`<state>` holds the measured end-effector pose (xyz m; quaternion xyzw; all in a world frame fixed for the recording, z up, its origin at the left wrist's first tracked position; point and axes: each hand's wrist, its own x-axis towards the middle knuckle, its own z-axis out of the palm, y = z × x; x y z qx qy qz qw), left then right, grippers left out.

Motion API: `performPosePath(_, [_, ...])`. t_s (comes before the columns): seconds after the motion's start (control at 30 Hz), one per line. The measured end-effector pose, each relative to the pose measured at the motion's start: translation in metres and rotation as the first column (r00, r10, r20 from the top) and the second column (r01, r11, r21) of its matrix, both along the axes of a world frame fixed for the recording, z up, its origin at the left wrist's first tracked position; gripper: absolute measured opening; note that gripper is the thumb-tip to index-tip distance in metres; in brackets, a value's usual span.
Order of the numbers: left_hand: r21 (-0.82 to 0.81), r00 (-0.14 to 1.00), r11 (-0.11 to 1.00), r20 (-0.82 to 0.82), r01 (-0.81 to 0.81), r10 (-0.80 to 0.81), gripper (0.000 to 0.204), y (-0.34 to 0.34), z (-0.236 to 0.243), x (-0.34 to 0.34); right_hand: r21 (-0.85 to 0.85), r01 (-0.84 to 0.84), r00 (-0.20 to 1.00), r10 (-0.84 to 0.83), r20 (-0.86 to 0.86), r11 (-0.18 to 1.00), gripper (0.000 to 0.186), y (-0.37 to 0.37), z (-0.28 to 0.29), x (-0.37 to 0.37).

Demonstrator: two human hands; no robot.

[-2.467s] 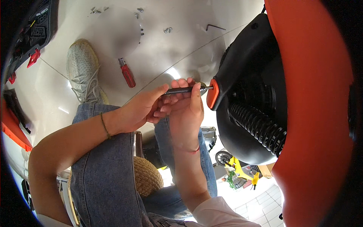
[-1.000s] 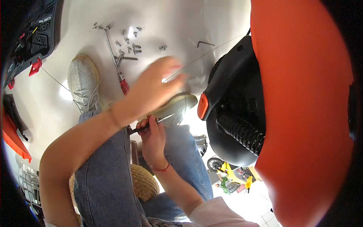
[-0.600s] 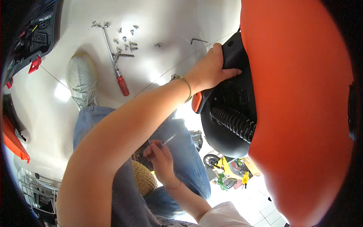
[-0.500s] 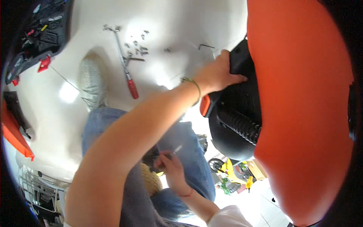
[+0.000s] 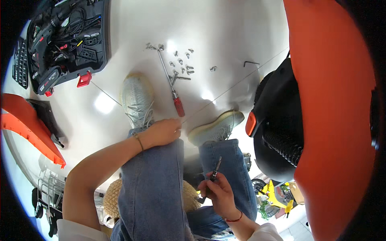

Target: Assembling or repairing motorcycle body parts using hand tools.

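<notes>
In my right hand point(image 5: 219, 196) is a screwdriver point(image 5: 216, 170) with a dark handle, its metal shaft pointing up and away over my right shin. My left hand point(image 5: 164, 131) is closed over my left shin, just short of a red-handled screwdriver point(image 5: 178, 105) on the floor; whatever its curled fingers may hold is hidden. Past that tool lie a long-shafted T-handle wrench point(image 5: 165, 66) and several loose bolts point(image 5: 180, 62). On the right stands a vehicle with a large orange body panel point(image 5: 333, 120), a black fender point(image 5: 275, 120) and a coil spring point(image 5: 283, 150).
A black tool case point(image 5: 90, 66) with a cordless drill point(image 5: 42, 40) and cables sits far left. Nearer lies a removed orange panel point(image 5: 34, 132). A hex key point(image 5: 251, 62) rests on the floor near the vehicle. A yellow motorbike point(image 5: 275, 197) stands at the lower right.
My left hand has let go of the vehicle's black part and come back left to my shin. The right hand still holds the screwdriver. The view has shifted, showing more of the tool case.
</notes>
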<state>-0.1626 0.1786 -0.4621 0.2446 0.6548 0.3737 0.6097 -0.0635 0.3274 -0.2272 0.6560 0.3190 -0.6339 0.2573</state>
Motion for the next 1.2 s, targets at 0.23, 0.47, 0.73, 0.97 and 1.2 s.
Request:
performPosePath(0.23, [-0.018,0.992,0.999,-0.117,0.048,-0.050,0.022,0.011,0.003,-0.001,-0.174,-0.016,1.000,0.015,-0.003,0.985,0.036,-0.011,0.019,-0.009])
performPosePath(0.47, [0.163,0.892,0.985,-0.435,-0.053,0.120,0.018,0.026,-0.008,-0.011,-0.102,0.061,0.995,-0.052,0.081,0.993,0.034,-0.013,0.022,-0.016])
performPosePath(0.73, [-0.068,0.812,0.990,-0.566,0.127,-0.143,0.020,0.019,-0.018,-0.034,-0.082,-0.001,0.999,0.004,0.043,0.997,0.031,-0.013,0.029,-0.020])
performPosePath(0.97, [-0.018,0.787,0.999,-0.615,0.042,-0.044,0.020,0.011,-0.022,-0.032,-0.225,0.299,0.954,-0.298,0.039,0.927,0.029,-0.013,0.036,-0.020])
performPosePath(1.2, [0.229,0.816,0.950,-0.493,-0.214,0.302,0.030,-0.014,-0.001,-0.043,-0.131,0.191,0.978,-0.177,0.107,0.973,0.021,-0.025,0.057,-0.058])
